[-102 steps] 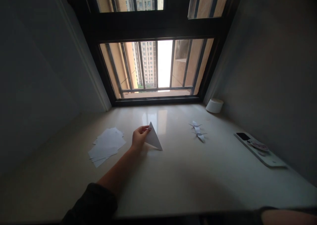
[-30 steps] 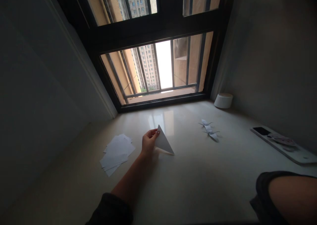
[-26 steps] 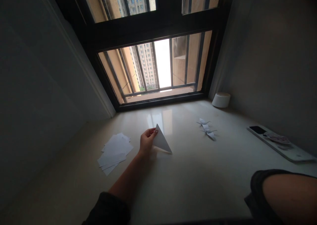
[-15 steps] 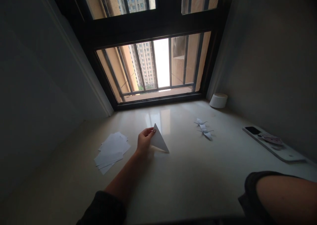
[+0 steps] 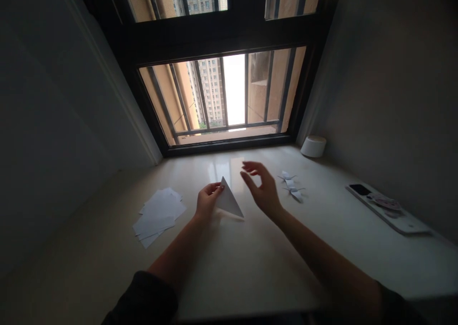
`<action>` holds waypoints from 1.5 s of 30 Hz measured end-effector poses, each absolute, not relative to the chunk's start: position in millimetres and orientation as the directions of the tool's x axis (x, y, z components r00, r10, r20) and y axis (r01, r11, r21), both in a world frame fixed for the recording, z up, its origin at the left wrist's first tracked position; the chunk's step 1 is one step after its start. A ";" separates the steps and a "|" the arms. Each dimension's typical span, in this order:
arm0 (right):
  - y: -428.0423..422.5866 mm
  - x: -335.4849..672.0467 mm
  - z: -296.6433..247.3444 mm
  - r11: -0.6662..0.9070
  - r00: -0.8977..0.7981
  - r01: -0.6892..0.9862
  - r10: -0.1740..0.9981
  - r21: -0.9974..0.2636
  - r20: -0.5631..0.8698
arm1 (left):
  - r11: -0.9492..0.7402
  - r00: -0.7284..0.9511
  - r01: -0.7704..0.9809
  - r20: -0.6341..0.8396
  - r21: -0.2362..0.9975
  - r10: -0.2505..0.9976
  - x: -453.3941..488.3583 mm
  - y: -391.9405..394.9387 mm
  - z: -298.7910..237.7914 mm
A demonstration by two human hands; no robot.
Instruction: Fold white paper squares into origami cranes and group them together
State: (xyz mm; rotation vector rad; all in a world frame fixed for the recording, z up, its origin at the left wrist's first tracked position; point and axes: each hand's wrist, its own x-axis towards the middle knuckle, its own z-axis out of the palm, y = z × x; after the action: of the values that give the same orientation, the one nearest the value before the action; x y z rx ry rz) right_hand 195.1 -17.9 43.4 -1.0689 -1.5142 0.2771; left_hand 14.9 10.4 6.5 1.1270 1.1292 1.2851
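My left hand point(image 5: 205, 202) pinches the top corner of a white paper folded into a triangle point(image 5: 228, 202), whose lower edge rests on the pale table point(image 5: 250, 263). My right hand point(image 5: 262, 187) hovers just right of the triangle with its fingers spread and curved, holding nothing and not touching the paper.
A loose stack of white paper sheets point(image 5: 157, 211) lies to the left. Two folded paper cranes point(image 5: 291, 185) sit at the right, a white round container point(image 5: 313, 146) by the window, and a phone on a white tray point(image 5: 388, 207) along the right wall.
My right arm has come forward from the lower right edge, and the hand is now beside the triangle. The left hand holds the paper as before.
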 end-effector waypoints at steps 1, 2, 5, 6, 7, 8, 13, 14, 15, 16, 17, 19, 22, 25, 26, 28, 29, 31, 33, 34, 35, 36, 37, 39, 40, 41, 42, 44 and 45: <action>-16.4 191.6 34.9 0.526 0.120 0.424 0.775 -0.737 0.621 | -0.018 -0.009 -0.111 0.017 0.994 1.000 15.5 10.8 5.7; -15.2 187.9 26.2 0.496 0.102 0.394 0.813 -0.774 0.573 | -0.020 -0.003 -0.105 0.020 0.994 1.000 15.9 11.2 4.9; -15.6 179.2 6.8 0.463 -0.041 0.425 0.868 -0.778 0.494 | -0.033 -0.023 -0.095 0.031 0.995 0.999 16.5 12.0 3.5; -17.3 177.6 4.1 0.496 -0.105 0.481 0.852 -0.723 0.514 | -0.038 -0.041 -0.093 0.034 0.995 0.999 16.5 11.9 3.5; -19.3 176.6 3.2 0.530 -0.147 0.548 0.823 -0.648 0.549 | -0.039 -0.055 -0.096 0.034 0.995 0.998 16.4 11.7 3.6; -21.5 176.1 3.6 0.561 -0.200 0.610 0.793 -0.560 0.576 | -0.035 -0.062 -0.104 0.028 0.994 0.998 16.3 11.3 3.8; -26.4 177.4 6.6 0.611 -0.332 0.716 0.723 -0.338 0.605 | 0.058 -0.050 -0.246 -0.073 0.968 0.996 15.9 9.9 5.3; -26.0 177.9 5.4 0.617 -0.335 0.705 0.724 -0.350 0.603 | 0.070 -0.049 -0.272 -0.087 0.960 0.995 15.8 10.0 5.3; -25.2 178.2 3.7 0.623 -0.331 0.687 0.726 -0.374 0.603 | 0.078 -0.047 -0.289 -0.095 0.954 0.994 15.7 10.3 5.2; -24.3 178.5 1.9 0.626 -0.318 0.664 0.731 -0.409 0.604 | 0.082 -0.044 -0.295 -0.100 0.952 0.994 15.6 10.7 5.0; -23.4 178.7 0.1 0.626 -0.296 0.635 0.739 -0.453 0.605 | 0.085 -0.042 -0.293 -0.102 0.952 0.994 15.4 11.3 4.7; -21.5 178.9 -2.7 0.616 -0.243 0.566 0.760 -0.548 0.603 | 0.087 -0.039 -0.280 -0.102 0.956 0.994 15.0 12.3 4.2; -18.5 179.9 -4.1 0.584 -0.135 0.473 0.788 -0.660 0.600 | 0.091 -0.034 -0.261 -0.104 0.961 0.994 14.7 12.7 5.7; -14.5 183.0 -4.3 0.493 0.013 0.405 0.839 -0.770 0.544 | 0.111 0.025 -0.209 -0.108 0.972 0.994 15.0 10.6 9.8; -12.7 184.7 -4.6 0.455 0.053 0.381 0.858 -0.805 0.511 | 0.118 0.056 -0.178 -0.110 0.977 0.992 15.2 9.6 11.1; -8.4 188.7 -5.8 0.408 0.105 0.329 0.880 -0.852 0.463 | 0.129 0.112 -0.114 -0.116 0.985 0.987 15.8 7.7 12.6; -5.9 190.8 -6.7 0.399 0.124 0.299 0.884 -0.867 0.450 | 0.129 0.129 -0.090 -0.117 0.988 0.985 16.0 7.1 12.5; -0.8 195.0 -8.5 0.397 0.145 0.253 0.886 -0.882 0.440 | 0.128 0.136 -0.067 -0.118 0.989 0.984 16.2 7.2 11.1; 3.7 198.1 -10.4 0.402 0.150 0.226 0.886 -0.887 0.439 | 0.133 0.128 -0.071 -0.124 0.988 0.984 15.8 8.7 8.6; 5.5 199.0 -11.3 0.402 0.157 0.209 0.886 -0.892 0.436 | 0.138 0.121 -0.077 -0.128 0.987 0.984 15.4 9.8 7.2; 6.7 199.5 -12.1 0.401 0.163 0.195 0.886 -0.895 0.433 | 0.143 0.115 -0.082 -0.133 0.986 0.984 14.9 11.0 6.0; 7.6 199.6 -12.8 0.402 0.165 0.184 0.887 -0.897 0.432 | 0.146 0.107 -0.081 -0.137 0.986 0.985 14.2 12.1 4.8; 8.0 199.5 -13.4 0.404 0.165 0.175 0.887 -0.898 0.432 | 0.143 0.099 -0.074 -0.135 0.987 0.986 13.5 13.1 3.8; 8.3 198.8 -14.2 0.409 0.156 0.161 0.888 -0.898 0.433 | 0.119 0.088 -0.033 -0.115 0.992 0.989 11.9 14.3 2.2; 8.5 198.7 -14.6 0.407 0.152 0.152 0.891 -0.901 0.428 | 0.098 0.090 -0.002 -0.098 0.995 0.991 10.9 14.6 1.7; 8.9 198.9 -14.9 0.399 0.156 0.142 0.895 -0.906 0.419 | 0.078 0.094 0.031 -0.080 0.996 0.992 9.9 14.8 1.5; 9.5 199.5 -15.3 0.386 0.168 0.132 0.899 -0.913 0.405 | 0.061 0.100 0.061 -0.067 0.996 0.993 8.7 14.9 1.5; 11.6 201.8 -16.0 0.350 0.212 0.115 0.906 -0.930 0.367 | 0.049 0.102 0.102 -0.060 0.994 0.993 6.4 15.5 2.8; 12.9 203.3 -16.4 0.330 0.236 0.104 0.908 -0.938 0.346 | 0.057 0.101 0.113 -0.068 0.992 0.993 5.3 15.9 3.9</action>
State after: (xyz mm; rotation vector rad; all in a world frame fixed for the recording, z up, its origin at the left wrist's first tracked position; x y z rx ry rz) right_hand 203.3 12.9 -16.4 -1.1031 -1.2108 0.7418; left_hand 5.3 15.9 3.9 1.2901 1.2398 1.0319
